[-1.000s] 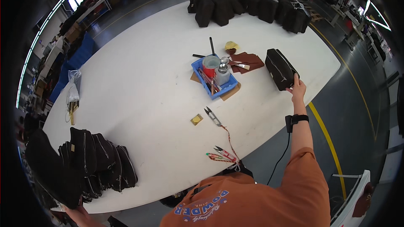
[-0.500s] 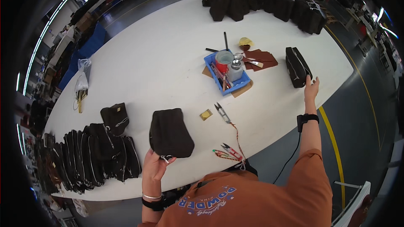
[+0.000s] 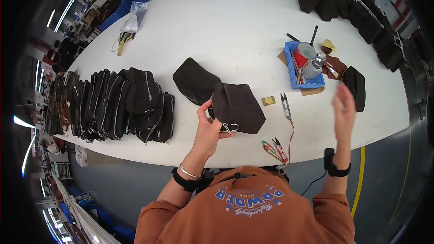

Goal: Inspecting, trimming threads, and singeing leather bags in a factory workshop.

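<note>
My left hand grips a dark brown zip pouch by its lower left corner, where a silver ring and clasp hang. The thumb lies over the hardware and the other fingers go under and behind the pouch. Partly behind it, another dark pouch lies on the white table. My right hand is raised at the right, slightly blurred, its fingers stretched out with nothing in them. Just beyond that hand stands a dark zipped pouch, partly covered by the fingertips.
A row of dark zip pouches stands packed at the left. A blue basket holds jars and tools. Nearer lie a small yellow block, thread snips on a cord and red-handled snips. Tied dark bags line the far right.
The view has swung left, shifting the table's contents rightward. My right hand has come away from the pouch at the right, toward me. My left hand keeps its hold on the pouch.
</note>
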The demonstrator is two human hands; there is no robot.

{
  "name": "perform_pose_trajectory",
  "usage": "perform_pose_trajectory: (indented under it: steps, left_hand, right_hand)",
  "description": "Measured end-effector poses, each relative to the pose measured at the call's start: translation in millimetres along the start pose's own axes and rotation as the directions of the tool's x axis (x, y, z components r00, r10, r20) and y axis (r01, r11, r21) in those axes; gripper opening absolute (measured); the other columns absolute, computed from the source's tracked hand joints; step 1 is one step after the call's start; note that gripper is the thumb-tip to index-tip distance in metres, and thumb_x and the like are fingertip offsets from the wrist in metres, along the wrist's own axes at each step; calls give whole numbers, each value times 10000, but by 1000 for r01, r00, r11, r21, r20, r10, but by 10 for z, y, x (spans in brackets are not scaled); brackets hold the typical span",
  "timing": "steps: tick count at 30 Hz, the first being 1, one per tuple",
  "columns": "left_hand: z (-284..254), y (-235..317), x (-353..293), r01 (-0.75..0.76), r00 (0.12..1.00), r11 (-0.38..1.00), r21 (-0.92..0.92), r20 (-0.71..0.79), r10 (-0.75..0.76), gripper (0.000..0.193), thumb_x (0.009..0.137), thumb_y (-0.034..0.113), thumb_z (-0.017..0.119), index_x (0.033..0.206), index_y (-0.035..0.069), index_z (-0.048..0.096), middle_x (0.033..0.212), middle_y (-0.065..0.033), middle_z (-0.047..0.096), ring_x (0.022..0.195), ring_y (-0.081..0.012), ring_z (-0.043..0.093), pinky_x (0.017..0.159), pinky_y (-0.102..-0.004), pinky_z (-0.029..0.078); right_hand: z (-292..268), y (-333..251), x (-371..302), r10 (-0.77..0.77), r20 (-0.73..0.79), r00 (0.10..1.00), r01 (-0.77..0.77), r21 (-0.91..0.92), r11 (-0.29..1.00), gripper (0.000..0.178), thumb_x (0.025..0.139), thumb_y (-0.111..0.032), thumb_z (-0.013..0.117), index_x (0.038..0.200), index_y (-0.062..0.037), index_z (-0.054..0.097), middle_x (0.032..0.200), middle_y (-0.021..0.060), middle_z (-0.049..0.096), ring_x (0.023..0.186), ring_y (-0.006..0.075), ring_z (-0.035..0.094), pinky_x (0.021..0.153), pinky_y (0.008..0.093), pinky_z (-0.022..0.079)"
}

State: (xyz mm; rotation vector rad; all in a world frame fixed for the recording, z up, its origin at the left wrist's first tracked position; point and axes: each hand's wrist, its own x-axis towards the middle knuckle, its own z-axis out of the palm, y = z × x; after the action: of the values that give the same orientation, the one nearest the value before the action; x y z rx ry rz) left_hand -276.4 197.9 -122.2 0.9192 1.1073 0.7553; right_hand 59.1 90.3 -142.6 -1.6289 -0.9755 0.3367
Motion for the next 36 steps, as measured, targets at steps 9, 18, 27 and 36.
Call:
perform_pose_trajectory:
  steps: [9, 18, 27, 36]
  left_hand:
    - [-105, 15, 21, -10, 998, 807, 590, 57, -29, 495, 833, 389, 652, 1075, -9, 483, 981, -135, 592, 758, -210, 647, 584, -292, 541]
    - [43, 80, -119, -653, 642, 405, 640, 183, 744, 435, 695, -126, 574, 1100, 33, 555, 873, -97, 503, 731, -175, 549, 561, -265, 451]
    - [123, 1, -57, -673, 631, 430, 601, 165, 758, 378, 731, -116, 542, 1090, 0, 509, 1048, -122, 487, 794, -184, 562, 556, -269, 463]
    - [81, 130, -113, -639, 647, 320, 700, 264, 715, 396, 672, -45, 617, 1057, 13, 545, 969, -101, 508, 786, -187, 563, 627, -268, 479]
  right_hand:
    - [1368, -716, -683, -47, 478, 877, -225, 496, 839, 744, 831, -58, 673, 1429, -12, 233, 1344, 202, 398, 1181, 238, 482, 963, 314, 429]
    - [1410, -1050, -608, 42, 486, 873, -329, 523, 786, 764, 816, -112, 684, 1424, -12, 232, 1422, 240, 305, 1215, 295, 466, 953, 360, 439]
    - [1526, -919, -1033, -426, 406, 809, 424, 100, 900, 743, 671, 113, 548, 1372, -3, 329, 1417, 244, 288, 1244, 411, 389, 986, 433, 402]
    - [1328, -878, -806, -478, 222, 850, 476, 64, 877, 319, 780, 58, 607, 1092, -6, 585, 1035, 168, 635, 893, 324, 637, 733, 346, 539]
